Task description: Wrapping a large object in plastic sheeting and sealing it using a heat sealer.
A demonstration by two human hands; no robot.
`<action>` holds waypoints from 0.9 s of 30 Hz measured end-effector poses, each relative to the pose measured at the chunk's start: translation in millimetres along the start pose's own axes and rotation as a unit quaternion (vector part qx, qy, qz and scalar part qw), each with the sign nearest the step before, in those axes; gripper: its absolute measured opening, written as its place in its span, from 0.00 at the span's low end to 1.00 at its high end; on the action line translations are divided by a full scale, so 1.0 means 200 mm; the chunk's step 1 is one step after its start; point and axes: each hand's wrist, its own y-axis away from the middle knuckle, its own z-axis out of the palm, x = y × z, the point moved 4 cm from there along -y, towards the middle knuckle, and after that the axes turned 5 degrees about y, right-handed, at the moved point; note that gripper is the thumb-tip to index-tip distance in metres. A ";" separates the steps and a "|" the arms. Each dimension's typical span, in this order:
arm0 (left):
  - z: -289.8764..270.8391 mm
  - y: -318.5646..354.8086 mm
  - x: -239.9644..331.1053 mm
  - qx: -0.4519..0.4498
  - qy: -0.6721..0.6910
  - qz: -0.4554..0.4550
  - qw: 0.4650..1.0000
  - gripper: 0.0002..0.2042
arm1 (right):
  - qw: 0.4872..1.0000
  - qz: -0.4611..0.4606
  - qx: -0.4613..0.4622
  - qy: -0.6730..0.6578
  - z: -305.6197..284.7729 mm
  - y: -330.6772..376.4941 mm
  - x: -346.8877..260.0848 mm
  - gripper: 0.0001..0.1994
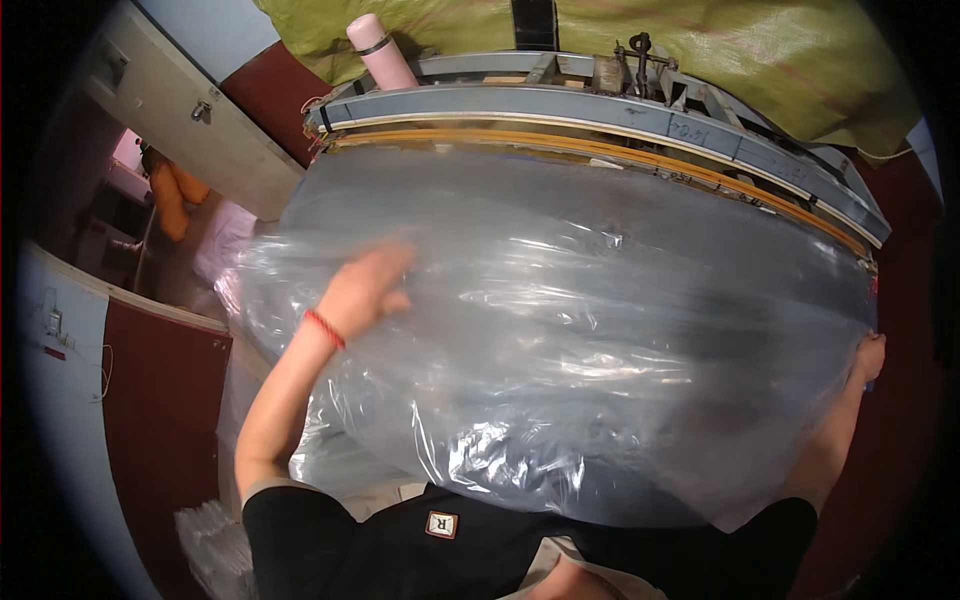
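A wide sheet of clear plastic film [560, 300] lies wrinkled and shiny across the work surface and hangs over its near edge against my body. My left hand [368, 283], with a red cord round the wrist, is over the left part of the film. Its fingers are outstretched and blurred by motion, with nothing in them; whether it touches the film I cannot tell. At the far right edge my right hand [869, 358] has its fingers closed on the film's border. Part of my right forearm is behind the film.
A long grey metal bar [560, 107] with orange strips [600, 152] runs along the back of the surface. A pink bottle [382, 55] stands behind it at the left. Yellow-green sheeting [760, 60] hangs beyond. An open door [190, 100] is at the left; folded plastic [213, 545] lies low left.
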 end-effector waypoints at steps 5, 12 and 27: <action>0.12 0.12 -0.58 0.202 -0.032 -0.247 0.947 0.26 | 1.000 -0.002 0.008 0.023 0.03 -0.02 0.01 0.17; 0.11 -0.22 -0.45 0.155 -0.034 -0.103 0.982 0.12 | 1.000 0.012 -0.022 0.007 0.05 -0.05 0.05 0.18; 0.21 -0.46 -0.41 0.318 0.104 -0.146 0.931 0.07 | 0.815 0.064 -0.055 -0.574 0.19 -0.20 0.69 0.21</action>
